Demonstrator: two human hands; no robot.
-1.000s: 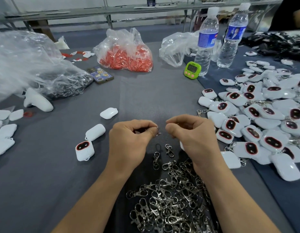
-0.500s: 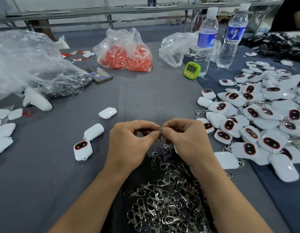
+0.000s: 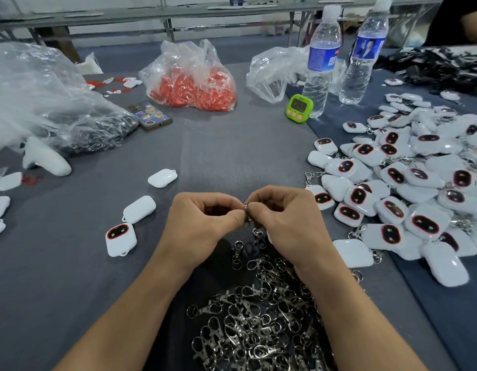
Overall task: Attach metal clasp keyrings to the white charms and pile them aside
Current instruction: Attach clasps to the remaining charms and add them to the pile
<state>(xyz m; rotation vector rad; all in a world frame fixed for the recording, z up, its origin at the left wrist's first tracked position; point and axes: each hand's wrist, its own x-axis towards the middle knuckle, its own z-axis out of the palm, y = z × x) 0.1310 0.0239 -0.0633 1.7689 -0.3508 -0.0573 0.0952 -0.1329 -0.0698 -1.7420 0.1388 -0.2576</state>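
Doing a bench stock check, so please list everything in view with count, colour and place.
clasp keyrings: one heap, silver, near centre
finished charms: big pile, white, right
loose charms: three, white, left of centre
bag of red parts: one, clear, far centre
water bottles: two, clear, far right
timer: one, green, by the bottles
phone: one, dark, left of red bag
large bag: one, clear, left
left hand, right hand: bare, centre, both pinching one keyring

Two water bottles (image 3: 321, 65), one timer (image 3: 299, 108) (green)
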